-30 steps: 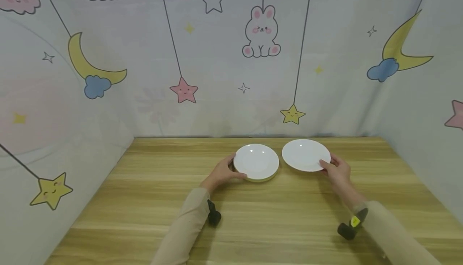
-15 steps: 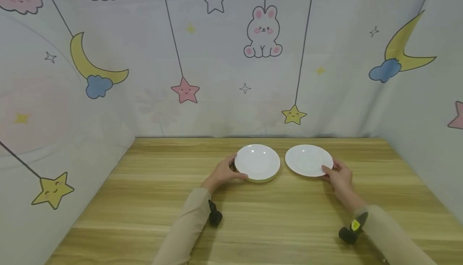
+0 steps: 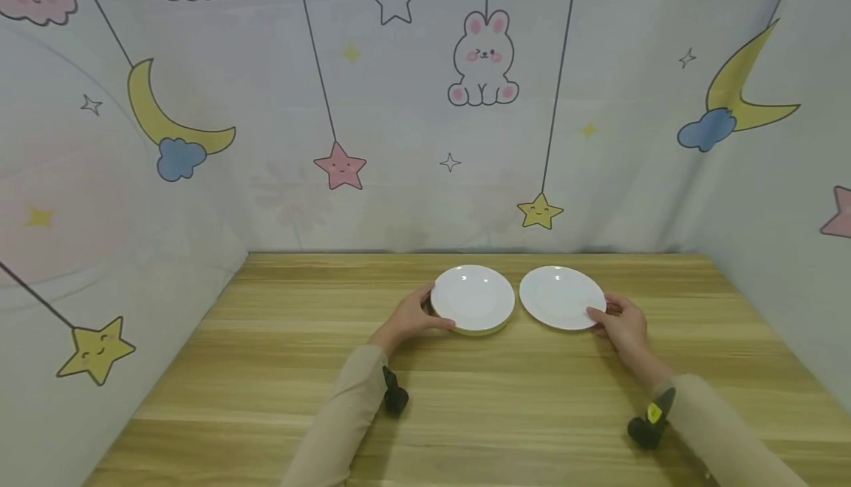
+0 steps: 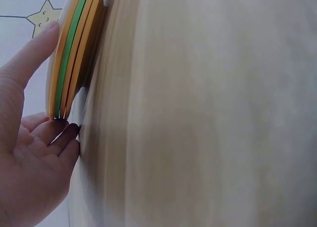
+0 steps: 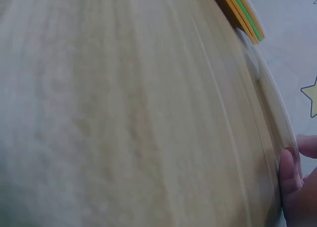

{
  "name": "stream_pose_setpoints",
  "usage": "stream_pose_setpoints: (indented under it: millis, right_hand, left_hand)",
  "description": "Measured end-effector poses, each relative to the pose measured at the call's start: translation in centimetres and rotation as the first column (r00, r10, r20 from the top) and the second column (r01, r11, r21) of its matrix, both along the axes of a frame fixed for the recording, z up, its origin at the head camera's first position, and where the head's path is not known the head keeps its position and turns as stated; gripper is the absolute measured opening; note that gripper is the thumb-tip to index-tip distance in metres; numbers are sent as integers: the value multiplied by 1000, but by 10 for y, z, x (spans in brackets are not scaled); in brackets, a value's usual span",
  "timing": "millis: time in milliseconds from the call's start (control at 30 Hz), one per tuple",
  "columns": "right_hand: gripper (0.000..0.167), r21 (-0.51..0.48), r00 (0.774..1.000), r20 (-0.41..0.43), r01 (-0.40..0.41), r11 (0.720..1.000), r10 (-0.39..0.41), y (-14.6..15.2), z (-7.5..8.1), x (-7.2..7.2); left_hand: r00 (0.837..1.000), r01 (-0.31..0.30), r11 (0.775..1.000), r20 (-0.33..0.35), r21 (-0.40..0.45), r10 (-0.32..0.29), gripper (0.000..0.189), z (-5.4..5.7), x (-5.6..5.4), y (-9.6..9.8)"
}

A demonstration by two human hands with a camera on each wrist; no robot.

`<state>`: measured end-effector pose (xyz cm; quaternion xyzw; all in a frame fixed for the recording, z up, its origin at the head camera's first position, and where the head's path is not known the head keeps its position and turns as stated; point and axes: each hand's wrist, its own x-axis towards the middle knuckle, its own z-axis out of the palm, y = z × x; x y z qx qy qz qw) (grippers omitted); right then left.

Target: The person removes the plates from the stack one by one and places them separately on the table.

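Observation:
My left hand [image 3: 415, 315] holds the left edge of a stack of round plates [image 3: 473, 298]. The top plate is white; orange and green rims [image 4: 74, 54] show beneath it in the left wrist view. There the thumb lies along the stack's side and the fingertips touch its edge. Just to the right, my right hand [image 3: 623, 322] pinches a white plate [image 3: 561, 297] by its right rim, thumb on top and fingers underneath. That plate is low over the wooden table, nearly level; whether it touches the wood I cannot tell. A narrow gap parts it from the stack.
The wood-grain table [image 3: 425, 406] ends at a back wall of printed cloth [image 3: 412, 117]. More of this cloth encloses the left and right sides. A small dark camera [image 3: 395, 398] sits on the left wrist and another dark camera [image 3: 645, 431] on the right.
The right hand has brought its white plate lower, toward the table, then slightly left, closer to the stack. My left hand and the stack have stayed put.

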<state>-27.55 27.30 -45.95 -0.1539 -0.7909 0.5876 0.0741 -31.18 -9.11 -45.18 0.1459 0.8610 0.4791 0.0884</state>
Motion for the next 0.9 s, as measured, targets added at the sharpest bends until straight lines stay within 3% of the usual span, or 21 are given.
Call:
stream_pose_setpoints:
  millis: [900]
  right_hand:
    - [56, 154, 998, 17, -59, 986, 57, 6, 7, 7]
  left_hand:
    - [1000, -2, 1000, -1, 26, 2, 94, -2, 0, 1]
